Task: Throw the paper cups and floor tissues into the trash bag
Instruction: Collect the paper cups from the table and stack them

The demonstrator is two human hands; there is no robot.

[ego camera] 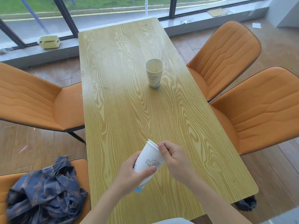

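Observation:
A stack of white paper cups (149,157) with a blue base lies tilted above the near part of the wooden table (113,78). My left hand (134,173) is wrapped around its body. My right hand (174,160) pinches the rim end with thumb and fingers. Another paper cup (154,73) stands upright and empty in the middle of the table, far from both hands. A black trash bag (246,204) peeks out under the table's near right corner. White tissue scraps lie on the floor (256,25) and on the window ledge (183,22) at the far right.
Orange chairs flank the table: one at the left (35,102), two at the right (226,54), (262,110). A crumpled blue plaid cloth (47,191) lies on the near-left chair. A pale yellow box (49,41) sits on the window ledge.

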